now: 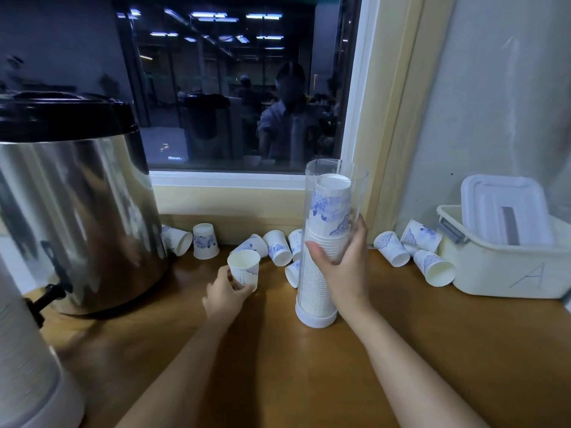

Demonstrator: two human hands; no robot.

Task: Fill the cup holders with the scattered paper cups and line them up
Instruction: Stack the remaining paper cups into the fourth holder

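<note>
A tall clear cup holder [327, 193] with a white base stands upright on the wooden counter, nearly full with a stack of white paper cups printed in blue. My right hand [340, 264] is wrapped around its middle. My left hand [227, 296] grips a single upright paper cup [245, 267] by its lower part, left of the holder. Several loose cups lie scattered along the wall: one group [278, 247] behind my left hand, another [414, 251] to the right of the holder. A second holder [27, 366] filled with cups shows at the lower left edge.
A large steel drink dispenser [71, 205] with a black lid and tap fills the left side. At the right stands a cream plastic tub [500, 273] with a lidded box inside. Behind the counter [278, 359] are a window and wall.
</note>
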